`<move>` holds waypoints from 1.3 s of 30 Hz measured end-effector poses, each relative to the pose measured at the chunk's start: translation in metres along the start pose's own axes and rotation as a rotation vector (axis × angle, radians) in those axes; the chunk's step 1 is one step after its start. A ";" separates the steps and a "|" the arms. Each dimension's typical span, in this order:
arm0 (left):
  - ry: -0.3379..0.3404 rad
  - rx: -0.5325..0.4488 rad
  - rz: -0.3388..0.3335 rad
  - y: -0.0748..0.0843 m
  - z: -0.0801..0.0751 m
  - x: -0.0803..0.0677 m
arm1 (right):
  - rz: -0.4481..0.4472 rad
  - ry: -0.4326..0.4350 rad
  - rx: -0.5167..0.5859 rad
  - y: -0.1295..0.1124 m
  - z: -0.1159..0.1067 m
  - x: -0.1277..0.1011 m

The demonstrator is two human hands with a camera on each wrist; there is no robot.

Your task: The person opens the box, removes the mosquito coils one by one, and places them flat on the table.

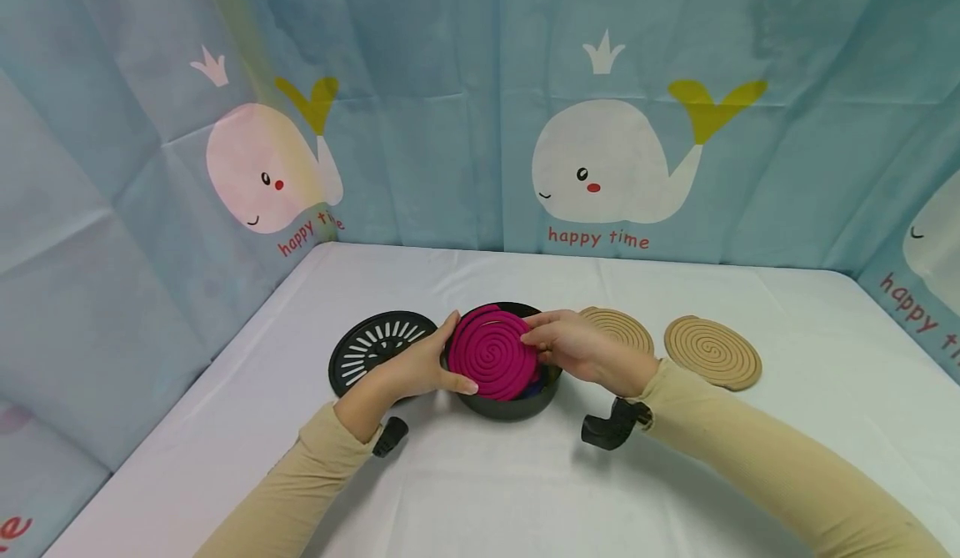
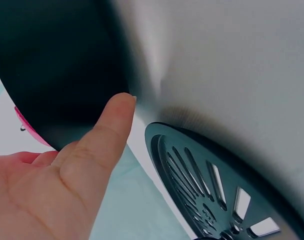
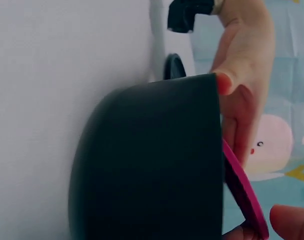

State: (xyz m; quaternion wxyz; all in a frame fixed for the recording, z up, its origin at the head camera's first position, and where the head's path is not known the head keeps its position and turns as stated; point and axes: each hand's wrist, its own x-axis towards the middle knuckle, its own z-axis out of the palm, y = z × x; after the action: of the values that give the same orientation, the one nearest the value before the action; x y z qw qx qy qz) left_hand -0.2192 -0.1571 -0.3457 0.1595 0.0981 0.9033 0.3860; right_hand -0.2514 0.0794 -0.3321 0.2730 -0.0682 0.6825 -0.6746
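Observation:
A magenta mosquito coil (image 1: 491,356) leans tilted over the mouth of a round black holder (image 1: 504,409). My right hand (image 1: 581,345) pinches its right edge, with thumb and fingers on opposite faces in the right wrist view. At the holder's left side my left hand (image 1: 420,364) grips the rim area, fingers and thumb spread around it. The left thumb (image 2: 114,117) touches the holder's wall in the left wrist view. Something dark blue (image 1: 534,387) shows inside the holder under the coil. Most of the interior is hidden.
A black slotted lid (image 1: 347,347) lies left of the holder, partly behind my left hand. Two tan mosquito coils lie to the right: one (image 1: 626,329) partly behind my right hand, the other (image 1: 712,352) farther right. A white cloth covers the table (image 1: 480,491); whale-print curtains (image 1: 450,166) stand behind.

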 end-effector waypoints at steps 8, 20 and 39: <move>-0.002 -0.004 0.010 0.001 0.000 -0.002 | -0.024 0.025 -0.008 0.006 0.011 -0.005; 0.003 -0.019 0.016 0.003 0.000 -0.003 | -0.057 -0.036 0.113 0.014 0.016 -0.017; 0.010 0.002 0.032 0.002 0.000 -0.002 | -0.148 0.044 0.072 0.000 -0.035 -0.062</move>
State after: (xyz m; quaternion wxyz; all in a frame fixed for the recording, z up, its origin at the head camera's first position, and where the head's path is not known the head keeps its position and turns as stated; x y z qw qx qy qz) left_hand -0.2167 -0.1562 -0.3439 0.1485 0.1108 0.9029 0.3880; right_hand -0.2158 0.1393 -0.3172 0.2096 -0.0934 0.6567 -0.7184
